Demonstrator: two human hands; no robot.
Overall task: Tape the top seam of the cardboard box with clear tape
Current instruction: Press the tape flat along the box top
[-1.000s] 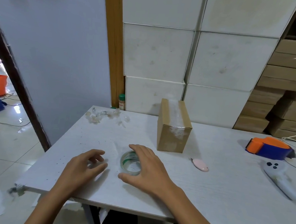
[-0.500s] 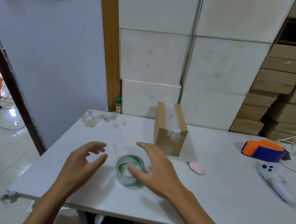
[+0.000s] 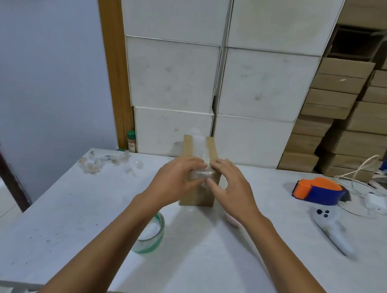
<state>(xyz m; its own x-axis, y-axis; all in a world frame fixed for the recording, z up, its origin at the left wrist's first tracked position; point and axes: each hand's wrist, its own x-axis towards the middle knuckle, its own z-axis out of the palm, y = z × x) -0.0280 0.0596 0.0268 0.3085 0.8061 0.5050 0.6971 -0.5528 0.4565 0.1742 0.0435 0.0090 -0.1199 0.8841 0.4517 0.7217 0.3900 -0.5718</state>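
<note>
The cardboard box (image 3: 198, 191) stands near the middle of the table (image 3: 61, 206), a strip of clear tape (image 3: 200, 150) already running along its top seam. Both hands have left the tape roll (image 3: 152, 236) and come forward: the left hand (image 3: 175, 179) and right hand (image 3: 228, 186) lie spread and flat on the box's near top edge, gripping nothing. They seem to be smoothing the tape's end down, so the sealing looks nearly finished.
</note>
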